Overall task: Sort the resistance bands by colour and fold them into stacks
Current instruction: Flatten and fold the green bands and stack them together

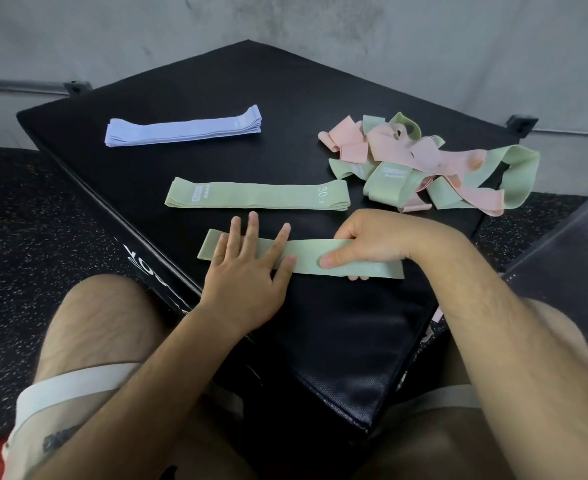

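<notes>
Purple stack (185, 130) at ten o'clock is done; my left hand (247, 271) lies flat, right hand (372, 240) pinches green band (306, 256) (pile (434, 164) waits).

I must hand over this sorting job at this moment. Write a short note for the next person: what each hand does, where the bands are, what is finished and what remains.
Left hand: flat, fingers straight, pressing the near green band onto the black box.
Right hand: pinches the same band near its right end, thumb on top, fingertips under.
Done: purple stack at the far left; green stack in the middle.
Left: put this band on the green stack, then untangle the mixed pile of pink and green bands on the right. No pink stack yet.
</notes>
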